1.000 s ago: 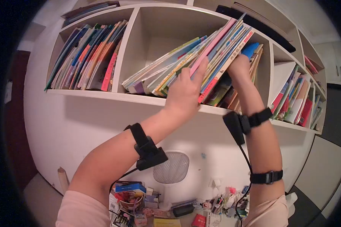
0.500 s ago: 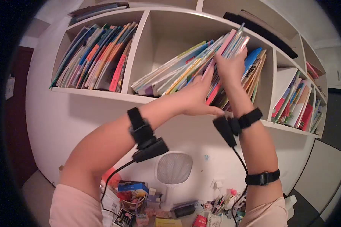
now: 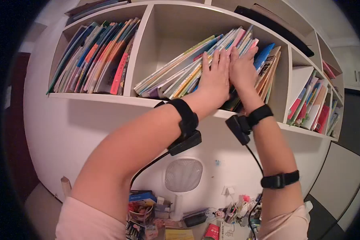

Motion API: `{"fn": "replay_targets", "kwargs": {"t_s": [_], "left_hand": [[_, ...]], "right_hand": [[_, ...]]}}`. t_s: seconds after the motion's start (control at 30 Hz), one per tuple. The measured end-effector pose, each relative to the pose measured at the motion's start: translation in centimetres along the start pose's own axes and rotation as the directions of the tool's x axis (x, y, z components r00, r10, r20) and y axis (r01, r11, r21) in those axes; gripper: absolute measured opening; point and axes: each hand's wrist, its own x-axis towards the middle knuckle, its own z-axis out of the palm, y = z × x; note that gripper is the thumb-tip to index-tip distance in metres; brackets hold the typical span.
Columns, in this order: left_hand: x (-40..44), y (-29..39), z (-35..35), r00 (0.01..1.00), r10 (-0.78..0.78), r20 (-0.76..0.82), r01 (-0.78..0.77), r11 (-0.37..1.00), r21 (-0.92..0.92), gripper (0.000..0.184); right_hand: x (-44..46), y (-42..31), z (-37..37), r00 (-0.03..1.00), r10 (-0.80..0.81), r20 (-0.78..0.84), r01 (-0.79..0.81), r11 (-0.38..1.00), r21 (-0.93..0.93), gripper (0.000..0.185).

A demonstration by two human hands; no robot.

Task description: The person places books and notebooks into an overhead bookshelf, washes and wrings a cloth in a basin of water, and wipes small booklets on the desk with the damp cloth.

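My left hand (image 3: 215,80) lies flat against the spines of a leaning row of thin books (image 3: 182,82) in the middle shelf compartment. Its fingers point upward, slightly apart. Right beside it, my right hand (image 3: 244,73) rests on the same row, with its fingers stretched up and apart over the book edges. The tops of a pink book (image 3: 239,37) and several pale ones show above the hands. Just right of my right hand stand a blue book (image 3: 264,56) and several brown-edged books (image 3: 269,72). My palms hide part of the row.
A white shelf (image 3: 148,48) divides the compartments. Books (image 3: 94,60) fill the left one, and more books (image 3: 314,102) lean at the right. A dark flat object (image 3: 274,30) lies on top. Below are a mesh-headed racket (image 3: 184,175) and desk clutter. Black cables hang from my arm straps.
My left hand has moved up from below the books and now lies flat on their spines. My right hand has shifted slightly down, its fingers straighter. The view has shifted slightly.
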Motion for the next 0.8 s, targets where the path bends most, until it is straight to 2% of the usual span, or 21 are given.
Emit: {"fn": "replay_targets", "kwargs": {"t_s": [0.03,0.07,0.1,0.13,0.17,0.23,0.3,0.33,0.37,0.4,0.43,0.5,0.6,0.63,0.67,0.7,0.73,0.77,0.8], "left_hand": [[0.0,0.1,-0.1,0.999,-0.003,0.032,0.003,1.000,-0.007,0.096],[-0.1,-0.5,-0.2,0.999,0.032,-0.041,-0.037,0.993,-0.116,0.097],[-0.1,-1.0,-0.6,0.999,0.036,-0.038,-0.040,0.992,-0.117,0.097],[0.0,-1.4,-1.1,0.998,0.025,-0.063,-0.034,0.988,-0.150,0.099],[0.1,-1.7,-1.4,0.997,0.016,-0.080,-0.030,0.982,-0.187,0.101],[1.0,-1.4,0.1,0.995,0.044,-0.094,-0.065,0.972,-0.225,0.096],[1.3,-0.2,2.0,0.982,0.072,-0.176,-0.098,0.985,-0.145,0.091],[1.7,0.0,2.9,0.956,0.063,-0.287,-0.116,0.978,-0.172,0.081],[1.9,0.2,3.6,0.918,0.045,-0.395,-0.132,0.972,-0.195,0.071],[0.5,0.1,0.7,0.991,0.123,-0.052,-0.129,0.983,-0.130,0.090],[1.8,0.0,-0.1,0.977,0.113,0.183,-0.072,0.974,-0.217,0.093],[1.5,0.1,-0.5,0.987,0.110,0.121,-0.077,0.965,-0.252,0.092],[1.1,0.2,-1.6,0.980,0.135,0.149,-0.090,0.957,-0.276,0.090],[1.6,0.2,-1.9,0.953,0.174,0.248,-0.114,0.965,-0.238,0.087],[1.0,0.5,-1.2,0.969,0.198,0.148,-0.156,0.954,-0.257,0.085],[0.3,0.6,-0.6,0.973,0.228,0.044,-0.208,0.939,-0.275,0.083],[0.7,0.3,-2.3,0.919,0.299,0.256,-0.227,0.934,-0.275,0.081],[0.8,0.5,-1.9,0.916,0.315,0.248,-0.240,0.927,-0.287,0.081],[0.7,0.9,-0.9,0.937,0.323,0.132,-0.276,0.917,-0.287,0.080]], "right_hand": [[0.2,0.8,0.2,1.000,0.005,0.003,-0.005,1.000,0.000,0.078],[0.7,1.8,0.5,0.978,-0.154,-0.141,0.150,0.988,-0.038,0.076],[1.0,2.7,0.7,0.910,-0.310,-0.274,0.294,0.951,-0.098,0.075],[0.8,2.7,-0.2,0.905,-0.352,-0.240,0.287,0.919,-0.269,0.073],[0.8,3.0,-0.6,0.848,-0.449,-0.281,0.383,0.886,-0.260,0.072],[1.5,3.6,0.1,0.808,-0.539,-0.238,0.466,0.832,-0.302,0.071],[2.1,4.9,0.7,0.710,-0.638,-0.298,0.546,0.766,-0.340,0.068],[2.5,5.5,0.4,0.579,-0.775,-0.254,0.543,0.599,-0.588,0.060],[1.4,6.3,0.9,0.740,-0.632,-0.229,0.421,0.702,-0.575,0.060],[1.4,6.2,0.1,0.829,-0.546,-0.117,0.439,0.767,-0.468,0.063],[1.8,6.1,-0.4,0.888,-0.460,0.008,0.433,0.830,-0.353,0.066],[2.4,6.2,-0.3,0.897,-0.442,0.014,0.408,0.815,-0.412,0.066],[1.7,6.4,-1.7,0.883,-0.469,0.032,0.444,0.810,-0.383,0.063],[1.5,6.1,-2.8,0.880,-0.472,0.054,0.456,0.806,-0.377,0.062],[0.9,6.2,-3.1,0.793,-0.606,-0.064,0.509,0.717,-0.476,0.060],[-0.4,4.2,-4.6,0.815,-0.580,-0.018,0.522,0.746,-0.413,0.059],[-0.4,4.2,-4.3,0.779,-0.627,0.025,0.552,0.665,-0.503,0.058],[-0.6,4.7,-4.1,0.748,-0.658,0.090,0.576,0.575,-0.581,0.057],[-0.4,5.4,-4.0,0.760,-0.641,0.104,0.567,0.577,-0.588,0.057]]}}
